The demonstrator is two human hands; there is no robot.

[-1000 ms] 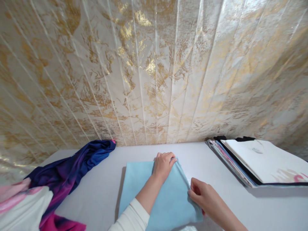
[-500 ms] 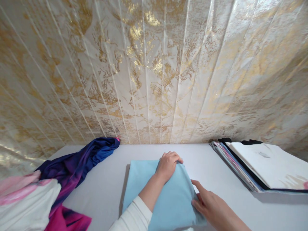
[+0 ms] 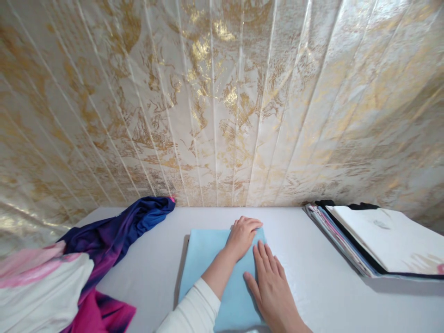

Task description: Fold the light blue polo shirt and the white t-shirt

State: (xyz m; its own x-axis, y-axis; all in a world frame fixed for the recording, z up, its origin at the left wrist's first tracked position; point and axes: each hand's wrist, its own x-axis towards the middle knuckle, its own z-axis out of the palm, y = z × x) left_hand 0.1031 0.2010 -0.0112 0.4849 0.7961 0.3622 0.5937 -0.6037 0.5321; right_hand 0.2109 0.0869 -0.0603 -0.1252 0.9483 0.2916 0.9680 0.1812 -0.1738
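Note:
A light blue folded piece of clothing (image 3: 204, 259) lies flat in front of me; its exact kind does not show. My left hand (image 3: 243, 236) rests on its far right corner, fingers stretched along the top edge. Below it, my right hand (image 3: 272, 289) presses flat on the right side of the fabric, with thumb apart from the fingers. Neither hand grips the cloth. A dark strip shows along the left edge of the blue cloth, and its near edge runs to the bottom of the view.
A stack of folded clothes (image 3: 367, 245) with a white one on top stands at the right. Crumpled clothes lie at the left: a purple-blue garment (image 3: 118, 236) and a white-and-pink one (image 3: 45, 291). Behind the white table (image 3: 149, 277) hangs a gold-patterned curtain (image 3: 215, 115).
My right hand has moved from the right edge of the blue cloth onto its top and flattened there. The right edge now lies further in. My left hand has stayed at the far corner.

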